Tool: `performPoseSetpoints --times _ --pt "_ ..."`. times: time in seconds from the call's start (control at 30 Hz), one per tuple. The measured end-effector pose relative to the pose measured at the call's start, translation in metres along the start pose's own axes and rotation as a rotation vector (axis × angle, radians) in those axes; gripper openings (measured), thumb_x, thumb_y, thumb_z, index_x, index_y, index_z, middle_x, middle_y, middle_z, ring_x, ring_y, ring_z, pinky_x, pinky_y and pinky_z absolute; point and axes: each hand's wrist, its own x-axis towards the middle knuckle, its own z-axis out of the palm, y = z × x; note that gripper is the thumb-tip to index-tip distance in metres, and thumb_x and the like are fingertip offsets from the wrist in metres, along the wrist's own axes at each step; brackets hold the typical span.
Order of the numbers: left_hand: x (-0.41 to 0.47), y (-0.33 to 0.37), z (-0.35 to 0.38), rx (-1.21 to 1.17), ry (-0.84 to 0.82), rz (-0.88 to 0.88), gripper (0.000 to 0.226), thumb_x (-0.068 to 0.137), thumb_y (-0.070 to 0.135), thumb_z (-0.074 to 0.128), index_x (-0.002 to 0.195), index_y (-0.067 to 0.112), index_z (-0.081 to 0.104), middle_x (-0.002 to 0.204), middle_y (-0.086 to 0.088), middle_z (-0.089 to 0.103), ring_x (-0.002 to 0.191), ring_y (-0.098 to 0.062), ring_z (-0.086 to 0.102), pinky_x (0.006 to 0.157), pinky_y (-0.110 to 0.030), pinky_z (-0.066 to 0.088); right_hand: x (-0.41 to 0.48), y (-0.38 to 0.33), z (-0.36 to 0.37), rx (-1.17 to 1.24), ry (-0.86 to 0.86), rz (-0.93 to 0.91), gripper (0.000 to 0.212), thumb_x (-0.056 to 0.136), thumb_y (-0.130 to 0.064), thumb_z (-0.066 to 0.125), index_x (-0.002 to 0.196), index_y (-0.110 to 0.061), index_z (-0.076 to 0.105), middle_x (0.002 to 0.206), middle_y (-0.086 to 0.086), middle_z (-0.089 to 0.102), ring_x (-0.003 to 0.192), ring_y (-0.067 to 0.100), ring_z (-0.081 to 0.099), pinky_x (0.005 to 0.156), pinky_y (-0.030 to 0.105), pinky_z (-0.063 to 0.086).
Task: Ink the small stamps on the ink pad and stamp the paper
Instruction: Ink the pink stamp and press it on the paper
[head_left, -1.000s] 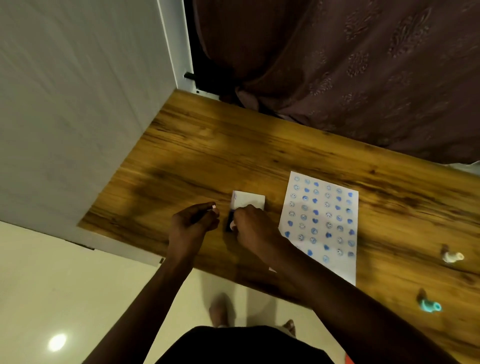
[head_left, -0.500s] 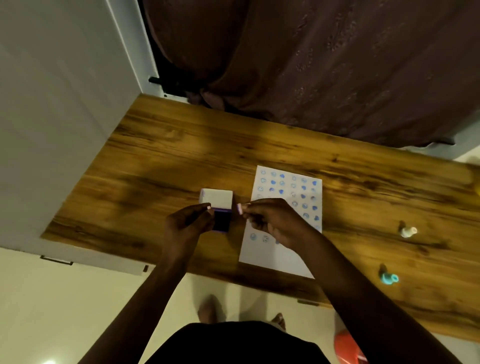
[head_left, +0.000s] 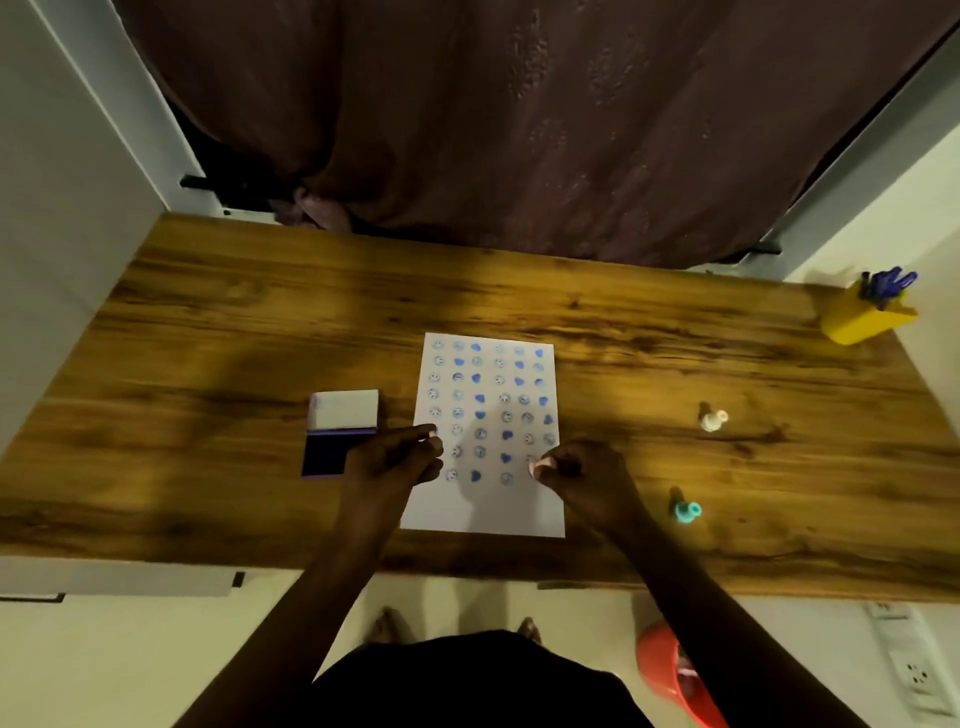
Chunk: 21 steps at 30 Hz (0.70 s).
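A white paper (head_left: 483, 512) printed with rows of blue smileys and hearts lies mid-table. Left of it sits the open ink pad (head_left: 327, 454), its dark pad toward me and its white lid (head_left: 345, 410) folded back. My left hand (head_left: 389, 462) rests between the pad and the paper's left edge, fingers loosely spread and holding nothing. My right hand (head_left: 582, 473) is pinched on a small stamp, mostly hidden by the fingers, down on the lowest printed row near the paper's right edge. A white stamp (head_left: 712, 420) and a teal stamp (head_left: 687, 512) stand to the right.
The wooden table (head_left: 208, 338) ends at a dark curtain (head_left: 519, 130) behind and a white wall at left. A yellow holder with blue pens (head_left: 865, 312) stands at the far right corner. A red object (head_left: 670, 670) sits on the floor below the front edge.
My right hand left the ink pad with the stamp and moved right across the paper to its lower right rows. My left hand let go of the pad and shifted toward the paper's edge.
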Motion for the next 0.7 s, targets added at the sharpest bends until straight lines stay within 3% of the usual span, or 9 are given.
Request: performPoseSetpoints --times 0.07,0.1,0.2,0.27,0.47,0.7 --pt "0.000 -0.001 0.005 0.015 -0.010 0.009 0.019 0.090 0.009 0.076 0.108 0.014 0.079 0.098 -0.010 0.082 0.086 -0.025 0.081 0.079 -0.032 0.066 -0.004 0.003 0.003 -0.106 0.020 -0.073 0.022 0.090 -0.035 0.075 0.100 -0.015 0.076 0.109 -0.003 0.078 0.097 0.010 0.073 0.067 0.000 0.044" --pt "0.000 -0.001 0.007 0.015 -0.013 0.010 0.018 0.090 0.009 0.076 0.107 0.015 0.079 0.100 -0.011 0.082 0.086 -0.025 0.081 0.079 -0.033 0.066 -0.005 0.004 0.005 -0.137 0.017 -0.095 0.022 0.092 -0.032 0.073 0.102 -0.012 0.075 0.112 0.001 0.078 0.101 0.015 0.074 0.072 0.003 0.047" --pt "0.000 -0.001 0.011 0.007 -0.017 0.008 0.018 0.089 0.008 0.076 0.106 0.014 0.078 0.107 -0.015 0.080 0.088 -0.025 0.081 0.076 -0.030 0.065 -0.006 0.002 0.010 -0.230 -0.033 -0.114 0.026 0.096 -0.029 0.065 0.110 -0.008 0.072 0.123 0.007 0.074 0.113 0.025 0.070 0.092 0.032 0.059" --pt "-0.001 -0.002 0.013 0.014 -0.020 0.010 0.019 0.089 0.009 0.076 0.107 0.015 0.078 0.108 -0.015 0.079 0.089 -0.026 0.080 0.080 -0.034 0.065 -0.005 -0.001 0.010 -0.296 -0.055 -0.112 0.028 0.099 -0.031 0.060 0.113 -0.010 0.070 0.124 0.008 0.073 0.113 0.026 0.068 0.094 0.037 0.058" --pt "0.001 -0.006 0.013 0.009 0.001 0.000 0.018 0.088 0.010 0.077 0.103 0.021 0.080 0.100 -0.009 0.082 0.088 -0.027 0.081 0.087 -0.045 0.064 -0.003 -0.004 0.015 -0.379 -0.083 -0.141 0.028 0.100 -0.033 0.058 0.115 -0.011 0.067 0.123 0.008 0.072 0.113 0.025 0.068 0.096 0.037 0.057" --pt "0.007 -0.010 0.015 0.018 0.005 -0.015 0.019 0.090 0.010 0.075 0.107 0.017 0.078 0.107 -0.012 0.080 0.091 -0.027 0.080 0.090 -0.049 0.063 0.000 -0.003 0.024 -0.419 -0.047 -0.109 0.029 0.098 -0.035 0.062 0.117 -0.015 0.070 0.121 0.005 0.073 0.111 0.022 0.069 0.097 0.032 0.056"
